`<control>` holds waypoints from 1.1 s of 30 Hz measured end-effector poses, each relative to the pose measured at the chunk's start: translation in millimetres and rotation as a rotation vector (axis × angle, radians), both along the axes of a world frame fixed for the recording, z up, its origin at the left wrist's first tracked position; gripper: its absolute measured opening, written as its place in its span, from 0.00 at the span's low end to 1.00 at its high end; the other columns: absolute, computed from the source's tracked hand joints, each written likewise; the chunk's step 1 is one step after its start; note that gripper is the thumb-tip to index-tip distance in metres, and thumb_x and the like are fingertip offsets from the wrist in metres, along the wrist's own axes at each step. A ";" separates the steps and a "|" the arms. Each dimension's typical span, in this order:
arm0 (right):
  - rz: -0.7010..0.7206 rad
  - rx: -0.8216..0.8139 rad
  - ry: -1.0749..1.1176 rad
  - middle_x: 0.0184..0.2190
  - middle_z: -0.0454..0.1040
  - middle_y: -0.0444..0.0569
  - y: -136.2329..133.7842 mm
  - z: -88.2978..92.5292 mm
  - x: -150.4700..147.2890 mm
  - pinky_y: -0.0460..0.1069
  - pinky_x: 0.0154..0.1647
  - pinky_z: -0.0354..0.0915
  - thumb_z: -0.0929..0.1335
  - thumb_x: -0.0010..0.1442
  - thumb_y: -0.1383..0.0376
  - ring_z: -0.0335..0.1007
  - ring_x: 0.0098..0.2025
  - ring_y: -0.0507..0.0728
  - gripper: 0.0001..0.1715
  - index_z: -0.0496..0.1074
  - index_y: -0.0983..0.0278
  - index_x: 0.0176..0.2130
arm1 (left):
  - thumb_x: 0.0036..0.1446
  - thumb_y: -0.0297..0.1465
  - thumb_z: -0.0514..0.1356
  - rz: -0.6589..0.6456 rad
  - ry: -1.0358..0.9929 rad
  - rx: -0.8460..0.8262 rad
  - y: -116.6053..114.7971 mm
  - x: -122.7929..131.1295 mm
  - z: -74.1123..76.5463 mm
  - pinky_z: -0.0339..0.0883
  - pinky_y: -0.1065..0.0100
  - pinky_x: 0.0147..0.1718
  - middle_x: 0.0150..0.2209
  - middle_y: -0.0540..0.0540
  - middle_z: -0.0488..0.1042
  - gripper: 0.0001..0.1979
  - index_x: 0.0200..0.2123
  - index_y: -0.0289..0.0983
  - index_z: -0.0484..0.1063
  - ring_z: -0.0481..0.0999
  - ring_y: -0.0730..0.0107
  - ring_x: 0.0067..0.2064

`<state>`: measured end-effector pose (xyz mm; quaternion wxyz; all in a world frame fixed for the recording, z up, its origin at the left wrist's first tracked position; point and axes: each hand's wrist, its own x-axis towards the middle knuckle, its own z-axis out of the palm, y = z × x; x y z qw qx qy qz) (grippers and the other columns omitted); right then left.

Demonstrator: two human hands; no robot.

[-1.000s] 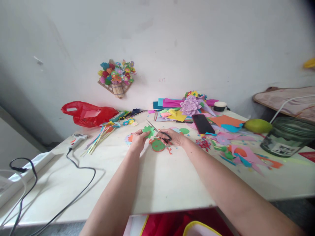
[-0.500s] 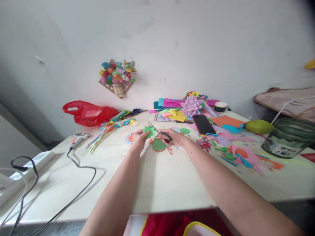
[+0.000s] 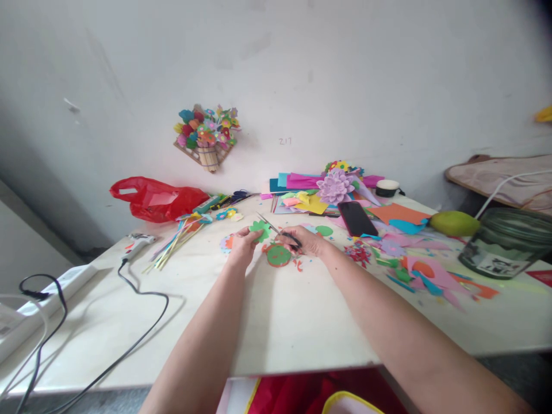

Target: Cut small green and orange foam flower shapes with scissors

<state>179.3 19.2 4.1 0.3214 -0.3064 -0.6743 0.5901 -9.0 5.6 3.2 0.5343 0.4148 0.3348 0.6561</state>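
A green scalloped flower cutout (image 3: 263,229) is being pinched in the fingers of the left hand (image 3: 244,241) over the pale tabletop (image 3: 297,322), while black-handled scissors (image 3: 290,235) are being gripped in the fingers of the right hand (image 3: 307,240), blades at its edge. Nearer, a green disc (image 3: 278,256) is being fringed by orange.

Handwritten number "217" (image 3: 285,141), in thin reddish strokes, noted on the pale wall (image 3: 345,75) at 12 o'clock from the centre of view. Glass jar (image 3: 521,230) between 3 and 4 o'clock bears a white label (image 3: 495,263) with dark marking, too small and blurred to read.
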 end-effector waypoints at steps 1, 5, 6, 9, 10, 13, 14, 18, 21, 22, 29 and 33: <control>0.001 -0.009 0.006 0.14 0.63 0.38 0.5 -0.2 -0.1 0.43 0.11 0.48 0.68 0.52 0.53 0.54 0.12 0.46 0.18 0.66 0.65 0.27 | 0.31 0.28 0.71 0.002 -0.009 0.002 0.3 -0.1 -0.1 0.66 0.69 0.32 0.27 0.46 0.77 0.12 0.24 0.34 0.76 0.75 0.71 0.29; -0.003 -0.035 0.011 0.14 0.64 0.39 2.2 -0.8 0.1 0.42 0.11 0.47 0.68 0.51 0.54 0.54 0.12 0.46 0.16 0.67 0.66 0.27 | 0.31 0.28 0.71 0.008 -0.041 0.017 0.1 0.0 0.6 0.68 0.67 0.34 0.28 0.46 0.78 0.12 0.24 0.35 0.75 0.76 0.69 0.30; -0.002 -0.044 0.011 0.14 0.64 0.39 2.5 -0.9 0.2 0.42 0.10 0.46 0.68 0.51 0.55 0.54 0.12 0.46 0.16 0.67 0.66 0.27 | 0.31 0.28 0.71 0.012 -0.042 0.018 -0.2 0.2 1.1 0.69 0.67 0.34 0.28 0.46 0.78 0.12 0.24 0.35 0.75 0.76 0.68 0.31; -0.007 -0.076 0.018 0.13 0.63 0.39 2.9 -0.8 0.1 0.42 0.10 0.46 0.66 0.52 0.58 0.54 0.12 0.47 0.13 0.68 0.66 0.28 | 0.31 0.28 0.71 0.020 -0.048 0.017 -1.3 0.6 2.3 0.69 0.68 0.34 0.28 0.46 0.77 0.12 0.24 0.35 0.75 0.76 0.69 0.31; -0.012 -0.090 0.022 0.13 0.63 0.39 2.8 -0.5 -0.1 0.42 0.10 0.47 0.65 0.53 0.59 0.54 0.12 0.47 0.12 0.68 0.66 0.29 | 0.31 0.28 0.71 0.019 -0.052 0.017 -1.6 0.7 2.5 0.69 0.68 0.34 0.28 0.46 0.77 0.12 0.24 0.34 0.75 0.76 0.69 0.31; -0.022 -0.137 0.028 0.12 0.62 0.39 1.7 1.4 -0.6 0.43 0.11 0.47 0.63 0.54 0.61 0.53 0.11 0.47 0.11 0.69 0.67 0.30 | 0.31 0.28 0.72 0.017 -0.059 0.016 -2.0 0.4 2.5 0.69 0.67 0.35 0.28 0.45 0.77 0.12 0.24 0.34 0.76 0.76 0.69 0.31; -0.026 -0.143 0.026 0.12 0.62 0.39 1.2 2.0 -0.7 0.43 0.11 0.47 0.63 0.54 0.61 0.53 0.11 0.47 0.11 0.69 0.67 0.31 | 0.31 0.28 0.72 0.017 -0.059 0.018 -1.9 0.2 2.2 0.69 0.66 0.35 0.28 0.45 0.77 0.13 0.24 0.34 0.76 0.76 0.68 0.31; -0.013 -0.097 0.003 0.13 0.62 0.38 1.2 2.3 -0.4 0.43 0.11 0.46 0.67 0.52 0.57 0.53 0.11 0.46 0.14 0.69 0.66 0.31 | 0.31 0.28 0.72 0.013 -0.068 0.026 -1.4 -0.3 1.2 0.70 0.66 0.36 0.29 0.45 0.78 0.12 0.25 0.34 0.76 0.76 0.68 0.32; 0.030 -0.057 -0.015 0.13 0.62 0.38 3.0 -0.1 0.6 0.43 0.11 0.46 0.70 0.50 0.53 0.52 0.11 0.46 0.18 0.67 0.66 0.29 | 0.31 0.28 0.72 0.014 -0.081 0.019 -0.5 -0.4 0.7 0.70 0.67 0.37 0.29 0.46 0.78 0.13 0.25 0.33 0.76 0.76 0.69 0.31; 0.038 -0.043 -0.019 0.13 0.62 0.38 3.4 -0.9 1.0 0.43 0.11 0.46 0.70 0.50 0.52 0.52 0.12 0.46 0.19 0.67 0.66 0.29 | 0.30 0.28 0.72 0.015 -0.083 0.016 -0.2 -0.3 0.5 0.70 0.67 0.37 0.29 0.45 0.78 0.13 0.25 0.33 0.76 0.76 0.69 0.31; 0.023 0.003 -0.026 0.15 0.65 0.39 -1.0 1.3 2.1 0.42 0.11 0.48 0.68 0.54 0.52 0.55 0.13 0.46 0.20 0.68 0.67 0.33 | 0.31 0.27 0.71 0.024 -0.094 0.009 0.8 -0.1 0.6 0.69 0.66 0.38 0.29 0.45 0.78 0.13 0.25 0.33 0.76 0.77 0.68 0.32; 0.018 0.066 -0.042 0.16 0.66 0.40 -3.4 3.7 2.6 0.42 0.11 0.47 0.66 0.55 0.50 0.56 0.13 0.46 0.23 0.68 0.68 0.35 | 0.30 0.27 0.71 0.023 -0.080 0.002 0.0 0.1 1.5 0.70 0.66 0.37 0.29 0.45 0.78 0.13 0.25 0.33 0.76 0.77 0.67 0.32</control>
